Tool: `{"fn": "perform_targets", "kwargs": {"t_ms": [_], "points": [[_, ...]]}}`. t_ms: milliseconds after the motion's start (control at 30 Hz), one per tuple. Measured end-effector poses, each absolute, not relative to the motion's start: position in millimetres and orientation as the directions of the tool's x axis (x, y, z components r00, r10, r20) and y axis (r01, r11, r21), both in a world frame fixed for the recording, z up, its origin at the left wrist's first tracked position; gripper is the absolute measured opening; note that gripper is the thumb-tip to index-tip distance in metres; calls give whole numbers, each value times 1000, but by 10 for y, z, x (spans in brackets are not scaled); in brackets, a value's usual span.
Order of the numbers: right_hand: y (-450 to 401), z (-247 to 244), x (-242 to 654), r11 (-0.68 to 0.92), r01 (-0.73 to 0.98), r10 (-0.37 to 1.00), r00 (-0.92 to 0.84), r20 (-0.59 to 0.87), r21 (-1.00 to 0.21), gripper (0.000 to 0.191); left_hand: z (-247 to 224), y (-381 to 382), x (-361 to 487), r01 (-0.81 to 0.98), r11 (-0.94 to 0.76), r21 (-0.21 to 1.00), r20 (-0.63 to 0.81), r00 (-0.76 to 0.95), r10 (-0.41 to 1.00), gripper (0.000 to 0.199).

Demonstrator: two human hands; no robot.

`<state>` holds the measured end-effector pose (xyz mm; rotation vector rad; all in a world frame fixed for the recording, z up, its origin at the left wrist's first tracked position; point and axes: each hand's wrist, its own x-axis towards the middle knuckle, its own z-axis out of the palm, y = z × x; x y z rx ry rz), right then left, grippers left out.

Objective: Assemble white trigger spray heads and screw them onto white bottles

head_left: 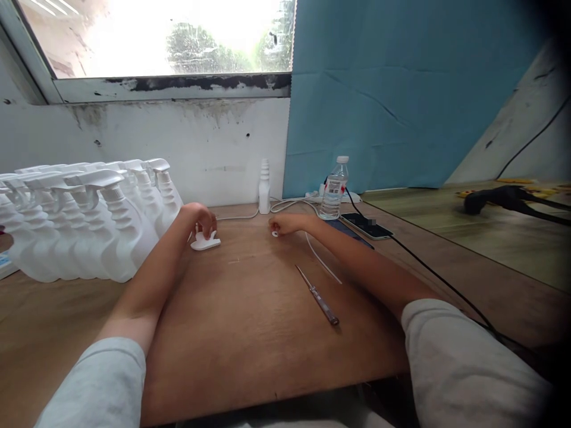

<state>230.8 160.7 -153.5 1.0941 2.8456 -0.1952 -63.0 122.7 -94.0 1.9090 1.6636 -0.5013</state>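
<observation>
My left hand [203, 220] reaches down with curled fingers onto a white spray trigger head [205, 242], which lies on its side on the brown table. To the right, the fingers of my right hand [283, 224] are closed together at a small white ring-shaped part [275, 234] at the tabletop. Part of that grip is hidden by the fingers. Nearer to me lies a screwdriver [319, 297] with a dark, partly clear handle. A thin white tube [322, 261] runs past my right forearm. Behind both hands a white bottle without a trigger [264, 189] stands upright.
Rows of white spray bottles [120, 220] with trigger heads stand at the left. A clear water bottle [333, 190], a phone [368, 226] and cables lie at the back right. Behind the table are a wall, a window and a blue sheet [379, 89].
</observation>
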Motion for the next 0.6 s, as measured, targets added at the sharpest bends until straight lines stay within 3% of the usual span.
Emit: {"fn": "perform_targets", "kwargs": {"t_ms": [200,300,367,467,600], "points": [[1464,-1438,2344,749,652,654,-756,-26,-119,11,-1077,1048,-179,852,-370,372,-446,513,733,56],[1325,-1444,2368,763,630,643,-764,61,-148,6,-1175,698,37,745,-539,393,-249,650,718,50],[1187,-1505,2375,768,617,639,-754,150,-172,5,-1280,431,103,661,-665,349,-42,719,693,48],[923,-1662,2367,765,605,644,-704,299,-221,8,-1510,117,104,610,-708,354,172,702,691,51],[624,-1842,2314,758,574,650,-620,440,-310,5,-1817,-20,49,506,-640,579,361,544,757,41]]}}
